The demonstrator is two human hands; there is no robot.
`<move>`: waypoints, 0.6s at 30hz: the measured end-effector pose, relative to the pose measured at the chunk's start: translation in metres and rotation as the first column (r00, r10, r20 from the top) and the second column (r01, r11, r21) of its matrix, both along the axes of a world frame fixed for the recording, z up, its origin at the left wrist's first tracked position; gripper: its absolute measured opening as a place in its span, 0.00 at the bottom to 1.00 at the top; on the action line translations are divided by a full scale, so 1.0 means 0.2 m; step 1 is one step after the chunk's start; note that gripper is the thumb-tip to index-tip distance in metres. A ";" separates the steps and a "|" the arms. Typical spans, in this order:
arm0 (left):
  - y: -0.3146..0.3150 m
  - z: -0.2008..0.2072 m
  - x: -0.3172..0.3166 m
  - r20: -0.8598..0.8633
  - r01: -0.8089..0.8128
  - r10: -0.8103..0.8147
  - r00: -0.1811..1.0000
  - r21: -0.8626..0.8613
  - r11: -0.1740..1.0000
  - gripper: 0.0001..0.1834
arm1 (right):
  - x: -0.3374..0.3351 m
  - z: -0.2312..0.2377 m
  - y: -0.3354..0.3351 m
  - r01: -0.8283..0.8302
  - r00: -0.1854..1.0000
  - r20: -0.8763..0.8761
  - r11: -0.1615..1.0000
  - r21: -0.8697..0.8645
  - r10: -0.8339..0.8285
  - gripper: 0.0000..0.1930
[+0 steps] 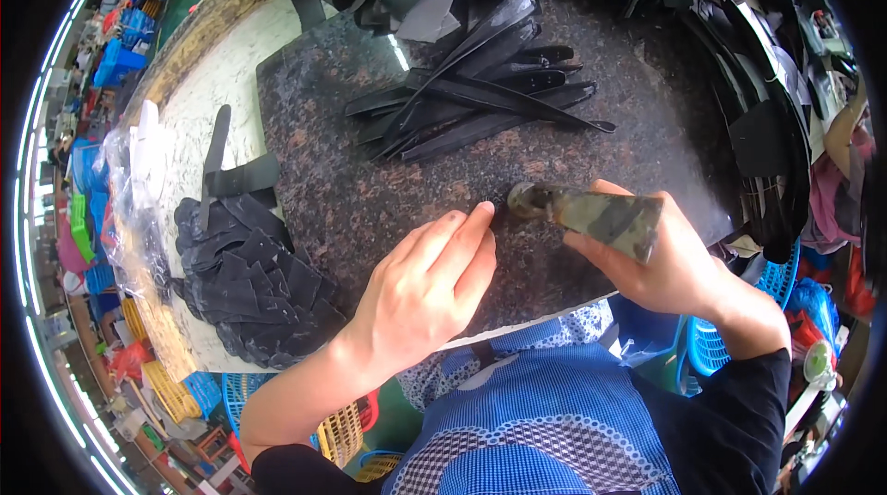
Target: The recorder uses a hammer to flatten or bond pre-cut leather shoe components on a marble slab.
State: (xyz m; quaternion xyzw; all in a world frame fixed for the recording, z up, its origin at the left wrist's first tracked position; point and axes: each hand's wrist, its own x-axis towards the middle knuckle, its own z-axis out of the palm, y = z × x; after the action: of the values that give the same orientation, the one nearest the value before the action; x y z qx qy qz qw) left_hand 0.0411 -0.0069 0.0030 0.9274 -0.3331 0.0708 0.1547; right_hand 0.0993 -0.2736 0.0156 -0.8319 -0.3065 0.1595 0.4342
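Right hand [679, 255] wrapped firmly around the hammer [596, 215], thumb and fingers either side, the handle lost from sight below the wide flared end, and the round face pointing left, just beside the left hand's fingertips! Whether that face touches the slab [342, 162] or hangs a little above it, this view from overhead won't settle. The left hand [420, 287] reaches in, fingers together, tips turned down to the dark stone near its middle; nothing shows in its grasp, but a black piece under those tips would melt into the surface, so I cannot tell whether it pinches anything. It looks like the hammering step, left fingers steadying the spot, right hand ready with the weight. Beyond them, across the far part of the slab, lie the long black strips [480, 93], crossed in a loose heap, well apart from the hammer; over on the left, past the slab's edge, a thick pile of black pieces [249, 287]. What does the next move call for? A short, square tap, I'd judge, with the left fingertips drawn clear: they sit awfully near that round face, and a sideways slip would catch them.
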 end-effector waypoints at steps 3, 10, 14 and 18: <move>0.01 0.00 0.02 0.013 0.032 -0.033 0.999 0.030 0.999 0.15 | 0.04 0.06 0.03 -0.048 0.998 -0.052 0.994 -0.100 0.043 0.11; 0.00 0.00 0.03 0.029 0.112 -0.116 0.993 0.112 0.987 0.12 | 0.02 0.09 0.05 -0.084 0.987 -0.153 0.982 -0.167 0.058 0.13; -0.01 -0.01 0.02 0.039 0.124 -0.128 0.991 0.094 0.988 0.09 | -0.01 0.08 0.06 -0.083 0.986 -0.161 0.978 -0.193 0.052 0.14; 0.00 -0.02 0.02 0.024 0.144 -0.147 0.989 0.092 0.985 0.14 | 0.02 0.14 0.08 -0.133 0.985 -0.134 0.970 -0.205 0.106 0.14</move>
State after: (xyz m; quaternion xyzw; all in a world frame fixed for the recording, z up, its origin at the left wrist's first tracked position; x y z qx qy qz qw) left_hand 0.0452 -0.0076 -0.0008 0.9053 -0.4053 0.0587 0.1125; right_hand 0.1028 -0.2584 0.0440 -0.8424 -0.3101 0.2679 0.3500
